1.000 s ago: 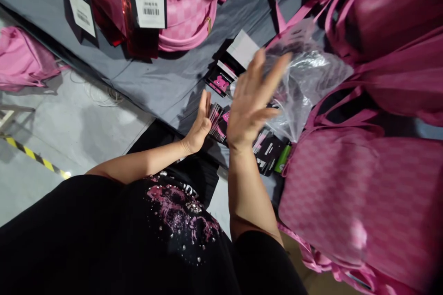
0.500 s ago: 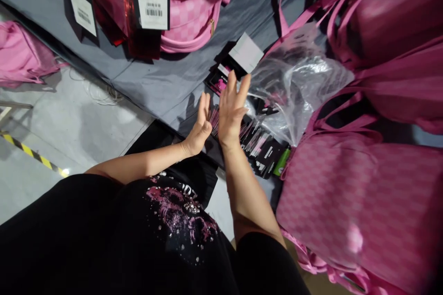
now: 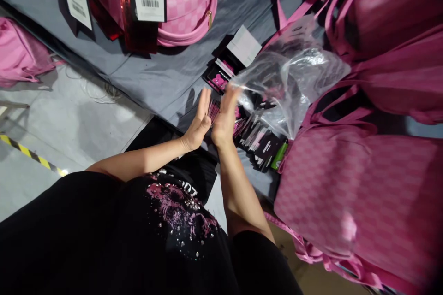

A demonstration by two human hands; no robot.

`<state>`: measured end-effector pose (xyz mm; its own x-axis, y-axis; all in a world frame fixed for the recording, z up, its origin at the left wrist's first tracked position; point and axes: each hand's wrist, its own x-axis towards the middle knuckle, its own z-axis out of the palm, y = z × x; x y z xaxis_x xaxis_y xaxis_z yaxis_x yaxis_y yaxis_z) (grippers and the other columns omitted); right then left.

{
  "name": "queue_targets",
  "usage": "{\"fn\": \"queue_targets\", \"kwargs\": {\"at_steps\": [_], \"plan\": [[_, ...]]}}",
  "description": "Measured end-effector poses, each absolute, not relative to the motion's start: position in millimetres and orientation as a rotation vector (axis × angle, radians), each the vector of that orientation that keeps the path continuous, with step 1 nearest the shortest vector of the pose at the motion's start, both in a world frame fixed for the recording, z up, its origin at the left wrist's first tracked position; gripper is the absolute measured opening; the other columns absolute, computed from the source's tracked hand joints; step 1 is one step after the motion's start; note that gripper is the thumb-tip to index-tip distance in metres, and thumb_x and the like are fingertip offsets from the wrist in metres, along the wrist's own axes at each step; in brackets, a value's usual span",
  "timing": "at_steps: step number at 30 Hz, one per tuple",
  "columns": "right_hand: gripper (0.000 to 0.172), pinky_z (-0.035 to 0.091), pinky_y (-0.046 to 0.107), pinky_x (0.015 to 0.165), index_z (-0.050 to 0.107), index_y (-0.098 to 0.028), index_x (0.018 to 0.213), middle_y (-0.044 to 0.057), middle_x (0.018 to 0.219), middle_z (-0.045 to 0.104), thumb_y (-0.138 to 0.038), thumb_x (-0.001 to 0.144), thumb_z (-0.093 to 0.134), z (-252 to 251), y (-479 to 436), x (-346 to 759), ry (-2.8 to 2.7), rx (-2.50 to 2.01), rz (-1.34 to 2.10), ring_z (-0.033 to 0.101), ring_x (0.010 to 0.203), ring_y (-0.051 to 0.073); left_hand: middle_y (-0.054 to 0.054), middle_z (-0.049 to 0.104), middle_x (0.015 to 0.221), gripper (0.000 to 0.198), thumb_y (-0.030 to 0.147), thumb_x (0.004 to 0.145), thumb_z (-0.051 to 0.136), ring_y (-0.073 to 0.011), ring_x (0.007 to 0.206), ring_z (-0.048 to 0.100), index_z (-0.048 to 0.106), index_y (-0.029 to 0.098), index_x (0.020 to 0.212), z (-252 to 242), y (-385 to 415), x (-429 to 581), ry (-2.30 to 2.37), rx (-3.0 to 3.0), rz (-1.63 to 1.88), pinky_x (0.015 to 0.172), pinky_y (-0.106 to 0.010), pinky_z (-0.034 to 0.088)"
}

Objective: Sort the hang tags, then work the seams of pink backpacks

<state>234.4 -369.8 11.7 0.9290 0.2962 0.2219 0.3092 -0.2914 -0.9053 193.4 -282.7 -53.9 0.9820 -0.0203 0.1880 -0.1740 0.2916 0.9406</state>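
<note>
Between my two palms stands a bunch of thin black-and-pink hang tags [image 3: 213,109], seen edge-on. My left hand [image 3: 198,124] is on their left side, fingers stretched out and thumb raised. My right hand [image 3: 224,113] is upright on their right side, its straight fingers slightly blurred; whether it touches the tags, I cannot tell. More black tags [image 3: 265,145] lie fanned out to the right of my right hand. Beyond my fingertips is a stack of black cards with a pink bear [image 3: 218,80], beside a pale grey box-like piece [image 3: 244,46].
A crumpled clear plastic bag [image 3: 294,78] partly covers the tags. A green item [image 3: 279,156] lies by a pink checkered bag [image 3: 321,189]. A tagged pink backpack [image 3: 188,20] sits at the back of the grey cloth-covered table [image 3: 155,78]. Yellow-black tape [image 3: 32,153] marks the floor.
My right hand has moved left towards my left hand, narrowing the gap around the tags. More of the bear cards and the fanned tags now shows.
</note>
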Motion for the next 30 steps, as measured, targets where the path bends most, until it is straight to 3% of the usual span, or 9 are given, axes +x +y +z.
{"fn": "queue_targets", "kwargs": {"at_steps": [3,6,8,12,16,20,23,26,30], "plan": [[0.106,0.009,0.055,0.128,-0.014,-0.029,0.160,0.006,0.170,0.010,-0.093,0.079,0.008,5,-371,229,-0.488,-1.888,-0.091,0.003,0.160,0.027,0.003,-0.006,0.172,0.086,0.079,0.093,0.014,-0.0224,0.159,-0.004,-0.010,0.033,0.161,-53,-281,193,-0.164,1.353,0.078,0.131,-0.042,0.005],[0.102,0.009,0.054,0.127,-0.028,-0.029,0.156,0.003,0.171,0.003,-0.091,0.078,-0.004,5,-374,224,-0.434,-1.885,-0.256,-0.002,0.160,0.023,0.002,-0.003,0.172,0.083,0.077,0.094,0.007,-0.0197,0.159,0.001,-0.010,0.032,0.161,-54,-280,193,-0.171,1.428,0.114,0.131,-0.040,0.009],[0.105,0.013,0.054,0.127,-0.031,-0.028,0.155,0.005,0.171,0.003,-0.092,0.078,0.000,1,-374,218,-0.409,-1.937,-0.248,0.002,0.160,0.025,0.000,-0.001,0.172,0.080,0.073,0.096,0.008,-0.0191,0.159,0.002,-0.008,0.030,0.161,-55,-279,192,-0.189,1.426,0.122,0.131,-0.039,0.011],[0.100,0.021,0.054,0.125,-0.017,-0.030,0.160,0.006,0.170,0.013,-0.088,0.084,0.010,-3,-378,205,-0.410,-2.035,-0.133,0.012,0.159,0.026,-0.001,0.002,0.172,0.076,0.068,0.097,0.003,-0.0188,0.159,0.005,-0.009,0.029,0.161,-55,-276,191,-0.187,1.522,0.105,0.131,-0.040,0.016],[0.084,0.022,0.059,0.124,-0.014,-0.030,0.161,0.007,0.170,0.014,-0.073,0.093,0.012,18,-410,181,-0.328,-2.109,-0.420,0.013,0.159,0.027,-0.003,0.010,0.172,0.066,0.058,0.101,0.000,-0.0183,0.158,0.011,-0.002,0.031,0.162,-57,-274,193,-0.199,1.651,0.166,0.130,-0.041,0.022],[0.070,0.029,0.056,0.122,0.015,-0.021,0.160,0.017,0.163,0.032,-0.052,0.100,0.032,22,-468,137,0.147,-2.339,-0.534,0.031,0.153,0.028,-0.006,0.015,0.171,0.066,0.060,0.103,0.010,-0.0192,0.158,0.016,0.009,0.029,0.162,-53,-271,194,-0.137,1.696,0.079,0.129,-0.042,0.022],[0.067,0.038,0.056,0.116,0.038,-0.013,0.150,0.023,0.149,0.049,-0.053,0.096,0.043,-2,-500,108,0.543,-2.386,-0.499,0.047,0.141,0.033,-0.011,0.023,0.168,0.068,0.063,0.102,0.027,-0.0229,0.158,0.018,0.027,0.026,0.158,-42,-268,195,-0.104,1.747,0.065,0.129,-0.046,0.021],[0.078,0.036,0.059,0.114,0.037,-0.008,0.150,0.028,0.151,0.045,-0.058,0.092,0.048,-24,-506,97,0.608,-2.507,-0.415,0.042,0.143,0.037,-0.016,0.021,0.168,0.070,0.061,0.099,0.044,-0.0271,0.158,0.018,0.031,0.023,0.156,-25,-267,200,-0.197,1.915,0.168,0.129,-0.051,0.021],[0.084,0.034,0.061,0.111,0.030,-0.008,0.155,0.027,0.159,0.036,-0.059,0.092,0.050,-25,-497,102,0.583,-2.779,-0.250,0.034,0.145,0.040,-0.018,0.020,0.168,0.068,0.052,0.098,0.050,-0.0300,0.157,0.019,0.031,0.021,0.156,-1,-278,203,-0.476,2.129,0.265,0.126,-0.055,0.025]]}}
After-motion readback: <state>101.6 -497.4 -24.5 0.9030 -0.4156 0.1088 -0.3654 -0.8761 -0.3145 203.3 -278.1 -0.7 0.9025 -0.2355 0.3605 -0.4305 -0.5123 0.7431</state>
